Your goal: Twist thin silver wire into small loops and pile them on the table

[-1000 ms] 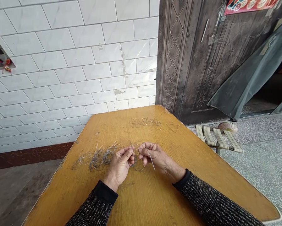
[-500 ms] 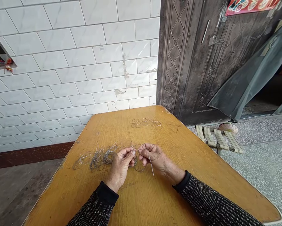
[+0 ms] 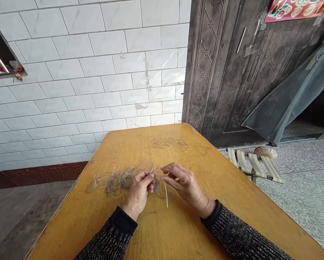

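Toward the far edge of the tabletop (image 3: pixel 162 234), head view, loose wire loops (image 3: pixel 169 143) are lying beyond both hands. Tangled wire bundles (image 3: pixel 113 183) are crowding the left hand's outer side; another wire coil (image 3: pixel 156 186) is sitting partly hidden behind its fingertips. Slatted stool (image 3: pixel 255 165) is standing off the right edge, near the dark door (image 3: pixel 227 72). Left hand (image 3: pixel 138 189): thumb and forefinger pressing together, pinching fine wire. Right hand (image 3: pixel 182 180) is arching just beside, thumb and forefinger parting, a pale strand (image 3: pixel 166 195) dangling by the thumb.
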Motion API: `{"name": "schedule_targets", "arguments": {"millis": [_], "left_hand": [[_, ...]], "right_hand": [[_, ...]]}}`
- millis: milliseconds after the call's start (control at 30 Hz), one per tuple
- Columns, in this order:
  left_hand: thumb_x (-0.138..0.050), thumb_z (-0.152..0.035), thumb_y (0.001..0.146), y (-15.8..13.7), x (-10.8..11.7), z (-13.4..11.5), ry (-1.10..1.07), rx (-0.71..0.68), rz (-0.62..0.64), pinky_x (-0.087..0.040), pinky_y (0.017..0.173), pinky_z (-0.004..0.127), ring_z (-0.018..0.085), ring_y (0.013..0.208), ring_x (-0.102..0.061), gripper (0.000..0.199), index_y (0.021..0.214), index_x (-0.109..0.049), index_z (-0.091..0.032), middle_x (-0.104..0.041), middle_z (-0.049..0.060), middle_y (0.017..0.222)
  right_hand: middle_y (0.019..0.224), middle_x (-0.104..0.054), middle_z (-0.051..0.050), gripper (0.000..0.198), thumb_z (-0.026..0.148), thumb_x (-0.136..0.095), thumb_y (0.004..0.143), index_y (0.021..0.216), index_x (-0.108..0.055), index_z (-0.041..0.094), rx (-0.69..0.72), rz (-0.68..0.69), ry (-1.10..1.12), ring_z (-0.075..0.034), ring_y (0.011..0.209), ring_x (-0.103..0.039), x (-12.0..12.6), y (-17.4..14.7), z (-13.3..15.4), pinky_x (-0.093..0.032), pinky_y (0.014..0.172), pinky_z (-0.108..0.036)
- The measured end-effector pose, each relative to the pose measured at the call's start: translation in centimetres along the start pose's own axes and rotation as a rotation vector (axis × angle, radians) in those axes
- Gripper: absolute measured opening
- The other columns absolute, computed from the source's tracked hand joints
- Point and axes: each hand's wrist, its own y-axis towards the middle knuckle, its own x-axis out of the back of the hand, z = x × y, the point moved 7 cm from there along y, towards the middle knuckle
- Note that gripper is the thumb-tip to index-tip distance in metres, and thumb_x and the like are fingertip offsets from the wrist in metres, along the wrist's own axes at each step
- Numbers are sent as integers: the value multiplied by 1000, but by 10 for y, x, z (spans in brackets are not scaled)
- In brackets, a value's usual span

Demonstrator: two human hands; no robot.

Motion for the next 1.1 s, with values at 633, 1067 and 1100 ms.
{"name": "schedule_targets", "arguments": {"millis": [633, 1067, 1100], "left_hand": [[-59, -31, 65, -5, -8, -11, 323, -140, 57, -31, 43, 21, 7, 43, -39, 17, 62, -55, -14, -46, -4, 49], [-52, -25, 70, -6, -13, -13, 581, -251, 109, -31, 46, 21, 8, 46, -40, 14, 61, -54, -15, -45, -4, 51], [-52, -25, 71, -7, -14, -14, 604, -270, 116, -31, 46, 21, 8, 46, -39, 14, 61, -54, -15, -45, -4, 51]], "right_hand": [[63, -52, 0, 28, 37, -61, 73, 58, -53, 16, -290, 105, 433, -9, 54, -46, 2, 4, -12, -38, 49, -21], [49, -54, 3, 29, 40, -60, 72, 58, -54, 15, -573, 73, 644, -6, 44, -47, 0, 1, -21, -37, 47, -19], [50, -54, 3, 31, 42, -59, 73, 58, -53, 15, -579, 76, 645, -6, 44, -47, 0, 1, -21, -37, 47, -19]]}}
